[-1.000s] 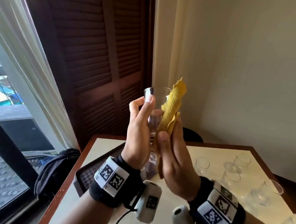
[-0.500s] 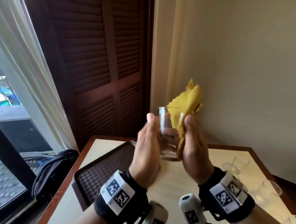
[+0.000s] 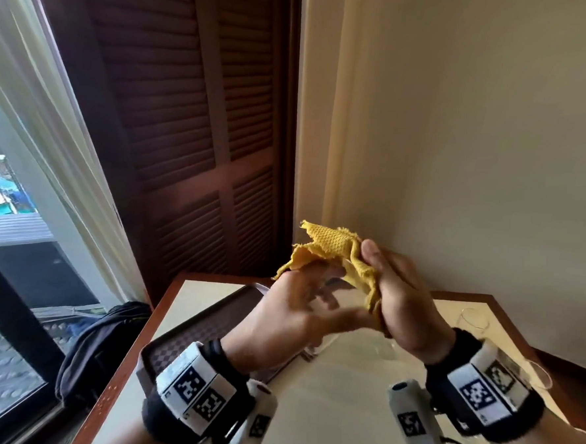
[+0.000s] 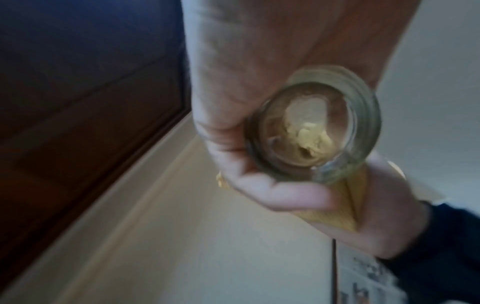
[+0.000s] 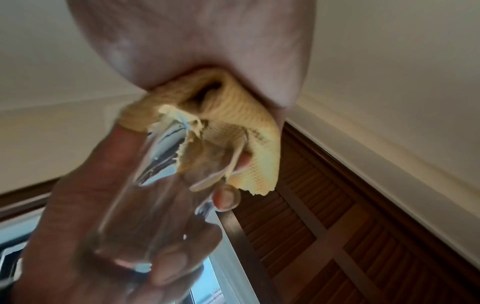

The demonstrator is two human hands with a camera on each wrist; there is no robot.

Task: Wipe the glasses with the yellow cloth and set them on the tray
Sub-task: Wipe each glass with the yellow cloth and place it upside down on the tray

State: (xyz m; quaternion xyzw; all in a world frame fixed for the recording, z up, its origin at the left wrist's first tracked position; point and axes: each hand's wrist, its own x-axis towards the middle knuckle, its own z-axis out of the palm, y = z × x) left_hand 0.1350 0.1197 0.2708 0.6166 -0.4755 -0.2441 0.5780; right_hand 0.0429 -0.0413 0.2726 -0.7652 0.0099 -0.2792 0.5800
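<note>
Above the table my left hand (image 3: 300, 308) grips a clear glass (image 4: 314, 127) round its wall, with the base turned toward my left wrist. My right hand (image 3: 403, 297) holds the yellow cloth (image 3: 331, 251) and presses part of it into the mouth of the glass (image 5: 161, 185). Through the base I see a wad of cloth (image 4: 309, 131) inside. In the head view the glass is almost wholly hidden between my hands. The dark checkered tray (image 3: 188, 346) lies on the table's left side, below my left hand.
Other clear glasses (image 3: 474, 320) (image 3: 538, 374) stand on the right side of the cream table (image 3: 334, 413). A dark bag (image 3: 106, 340) lies on the floor by the window. A louvered wooden door and a wall stand behind the table.
Both hands have come down from chest height toward the table. The glass has tipped from upright onto its side, and the cloth has gone from beside the rim into the glass.
</note>
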